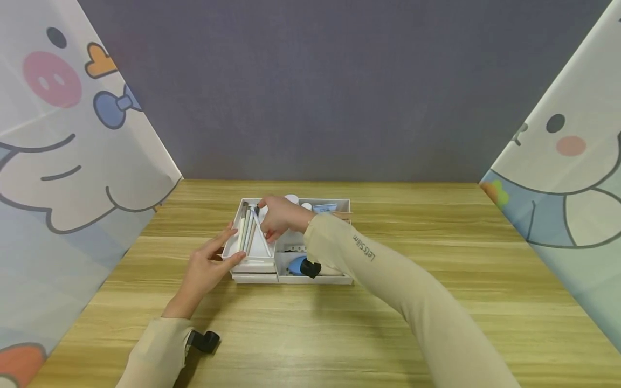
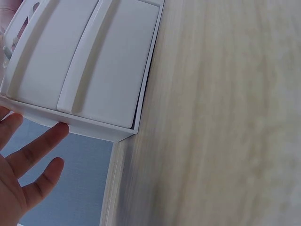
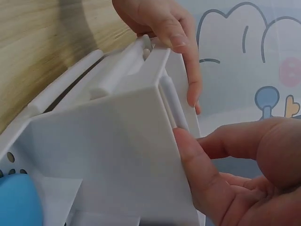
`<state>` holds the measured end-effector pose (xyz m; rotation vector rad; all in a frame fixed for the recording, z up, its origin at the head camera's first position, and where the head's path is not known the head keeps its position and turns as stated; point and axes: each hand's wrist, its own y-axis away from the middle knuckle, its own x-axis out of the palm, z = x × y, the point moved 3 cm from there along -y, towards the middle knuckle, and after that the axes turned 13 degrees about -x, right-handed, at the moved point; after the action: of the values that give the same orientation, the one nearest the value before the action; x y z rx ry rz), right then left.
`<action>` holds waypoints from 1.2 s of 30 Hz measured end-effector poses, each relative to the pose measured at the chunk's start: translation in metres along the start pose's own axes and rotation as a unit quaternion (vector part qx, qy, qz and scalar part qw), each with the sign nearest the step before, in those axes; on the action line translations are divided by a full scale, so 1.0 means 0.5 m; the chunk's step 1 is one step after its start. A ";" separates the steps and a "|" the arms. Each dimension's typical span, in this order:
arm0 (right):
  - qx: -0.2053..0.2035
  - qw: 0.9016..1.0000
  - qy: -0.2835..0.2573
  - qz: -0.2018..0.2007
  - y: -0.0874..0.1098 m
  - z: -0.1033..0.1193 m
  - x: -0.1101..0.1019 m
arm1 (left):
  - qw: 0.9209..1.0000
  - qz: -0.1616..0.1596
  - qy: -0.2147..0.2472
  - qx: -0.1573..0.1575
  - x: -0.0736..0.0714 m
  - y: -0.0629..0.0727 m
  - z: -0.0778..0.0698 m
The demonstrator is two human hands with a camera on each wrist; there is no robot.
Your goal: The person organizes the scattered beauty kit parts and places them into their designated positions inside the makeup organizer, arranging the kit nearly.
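A white organizer (image 1: 351, 248) has a raised top tray (image 1: 234, 245) at its left, holding several slim makeup brushes (image 1: 248, 229), some with dark heads. A slim white stick (image 1: 262, 235) lies slanted across the tray, its nearer part visible as a pale rod (image 3: 174, 103) in the right wrist view. My right hand (image 1: 283, 215) reaches in from the right with curled fingers, thumb and index pinching at this stick. My left hand (image 1: 206, 269) rests at the front left corner, its thumb at the front edge and its straight fingers (image 2: 40, 148) along the side.
Two white drawers (image 2: 110, 63) face front below the tray. Compartments to the right hold a blue sponge (image 1: 296, 265), a light blue tube (image 1: 324, 208) and a white-capped item (image 1: 306, 206). Wooden table (image 1: 436, 242) surrounds the organizer; a grey panel (image 1: 315, 91) stands behind.
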<state>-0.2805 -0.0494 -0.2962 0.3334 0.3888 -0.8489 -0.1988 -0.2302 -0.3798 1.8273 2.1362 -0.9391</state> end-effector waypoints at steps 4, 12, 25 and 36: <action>-0.005 1.000 0.007 0.003 -0.002 0.000 -0.002 | 1.000 -0.002 0.003 0.004 -0.001 -0.003 -0.002; -0.056 0.998 -0.035 0.004 0.017 -0.013 -0.007 | 1.000 0.000 -0.004 -0.002 -0.001 -0.002 0.001; -0.204 0.978 -0.011 -0.043 0.116 -0.059 -0.037 | 1.000 0.010 0.015 -0.012 0.002 -0.007 -0.002; -0.237 0.970 -0.042 -0.042 0.178 -0.132 -0.053 | 0.999 0.015 0.026 -0.024 -0.003 -0.002 0.005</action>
<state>-0.2402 0.0514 -0.3305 -0.1639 0.5158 -0.8221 -0.2003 -0.2331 -0.3806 1.8766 2.1351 -0.8347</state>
